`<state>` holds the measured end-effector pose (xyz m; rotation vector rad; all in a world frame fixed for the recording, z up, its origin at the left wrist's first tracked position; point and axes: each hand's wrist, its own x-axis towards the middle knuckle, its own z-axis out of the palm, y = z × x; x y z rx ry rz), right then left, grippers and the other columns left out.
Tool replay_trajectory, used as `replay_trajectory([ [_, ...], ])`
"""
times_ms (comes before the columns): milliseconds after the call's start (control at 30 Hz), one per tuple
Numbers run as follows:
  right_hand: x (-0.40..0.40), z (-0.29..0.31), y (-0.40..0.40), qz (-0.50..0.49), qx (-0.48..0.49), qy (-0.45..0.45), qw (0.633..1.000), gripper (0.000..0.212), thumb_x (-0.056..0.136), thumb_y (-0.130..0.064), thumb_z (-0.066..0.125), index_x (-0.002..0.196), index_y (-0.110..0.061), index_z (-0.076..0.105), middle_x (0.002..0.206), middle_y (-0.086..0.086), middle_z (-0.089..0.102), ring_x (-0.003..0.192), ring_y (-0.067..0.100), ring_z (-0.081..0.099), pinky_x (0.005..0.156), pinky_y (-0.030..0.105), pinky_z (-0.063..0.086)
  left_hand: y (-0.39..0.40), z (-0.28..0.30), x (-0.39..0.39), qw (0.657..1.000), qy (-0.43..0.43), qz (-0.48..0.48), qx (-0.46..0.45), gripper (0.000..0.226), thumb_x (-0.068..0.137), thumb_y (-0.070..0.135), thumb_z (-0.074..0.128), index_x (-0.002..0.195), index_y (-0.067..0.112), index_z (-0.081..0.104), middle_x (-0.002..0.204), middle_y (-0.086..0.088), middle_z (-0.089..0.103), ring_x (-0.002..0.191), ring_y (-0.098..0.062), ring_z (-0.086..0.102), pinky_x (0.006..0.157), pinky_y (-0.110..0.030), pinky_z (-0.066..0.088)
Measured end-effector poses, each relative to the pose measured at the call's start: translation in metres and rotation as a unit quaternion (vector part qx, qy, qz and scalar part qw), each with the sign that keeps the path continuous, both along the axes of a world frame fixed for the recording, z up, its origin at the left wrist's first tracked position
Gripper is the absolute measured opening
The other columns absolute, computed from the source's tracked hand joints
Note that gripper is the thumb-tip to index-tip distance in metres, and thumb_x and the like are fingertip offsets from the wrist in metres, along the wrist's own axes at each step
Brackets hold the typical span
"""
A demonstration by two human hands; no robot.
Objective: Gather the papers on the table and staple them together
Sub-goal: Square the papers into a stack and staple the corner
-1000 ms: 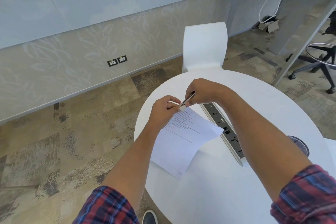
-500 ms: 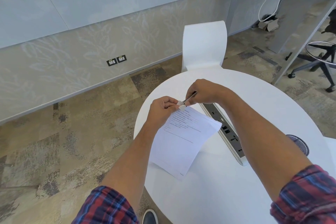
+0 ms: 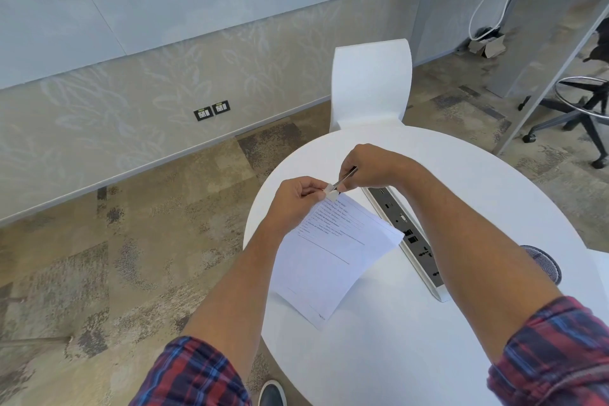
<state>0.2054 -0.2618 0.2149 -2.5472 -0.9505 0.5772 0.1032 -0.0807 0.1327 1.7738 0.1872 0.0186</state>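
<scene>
The papers (image 3: 333, 254) are already gathered into one stack, lifted by the top corner so the lower edge trails onto the white round table (image 3: 412, 339) near its left rim. The left hand (image 3: 298, 199) pinches that corner, thumb and fingers closed on the sheets. The right hand (image 3: 365, 168) is closed around a slim metal stapler (image 3: 344, 179), its nose set over the same corner just beside the left fingertips. Whether a staple is already through is too small to tell; judging by the pose, the stapling step is in hand and little else remains. Beside the stack lies a power socket strip (image 3: 408, 237), with a white chair (image 3: 370, 86) beyond the table.
</scene>
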Motion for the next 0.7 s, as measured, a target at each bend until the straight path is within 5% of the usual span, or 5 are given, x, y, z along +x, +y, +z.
replay_trajectory([
  [133,0.002,-0.002,-0.001,0.000,-0.002,-0.007,1.000,0.018,0.088,-0.029,0.080,0.094,-0.012,0.081,0.075,-0.011,0.068,0.068,0.003,0.057,0.060,0.022,0.039,-0.002,0.003,-0.002,1.000,0.021,-0.013,-0.019,0.025,0.086,0.031,0.080,0.109,0.020,0.080,0.101,0.000,0.080,0.096,-0.019,0.074,0.088,-0.030,0.056],
  [467,-0.002,-0.005,0.004,0.002,-0.008,-0.019,1.000,0.018,0.087,-0.028,0.081,0.094,-0.011,0.081,0.079,-0.006,0.071,0.072,0.008,0.060,0.064,0.025,0.047,-0.012,-0.008,0.005,0.998,0.020,0.003,0.060,0.018,0.080,0.021,0.085,0.096,0.016,0.080,0.082,-0.007,0.076,0.066,-0.010,0.058,0.063,-0.026,0.046],
  [567,-0.003,-0.007,0.003,-0.011,0.017,-0.034,0.999,0.018,0.087,-0.026,0.080,0.096,-0.010,0.081,0.089,-0.001,0.076,0.081,0.014,0.066,0.074,0.033,0.055,-0.012,-0.007,0.007,0.997,0.001,0.019,0.069,0.008,0.081,0.020,0.081,0.086,0.014,0.079,0.065,0.001,0.059,0.057,-0.011,0.045,0.055,-0.024,0.037],
  [700,-0.007,-0.015,-0.002,-0.015,-0.010,-0.087,0.996,0.019,0.089,-0.037,0.076,0.103,-0.024,0.078,0.096,-0.010,0.072,0.091,0.013,0.063,0.077,0.034,0.051,-0.007,-0.009,0.008,0.998,-0.010,0.012,0.061,0.018,0.077,0.019,0.085,0.094,0.018,0.081,0.070,-0.009,0.064,0.061,-0.011,0.052,0.060,-0.023,0.042],
])
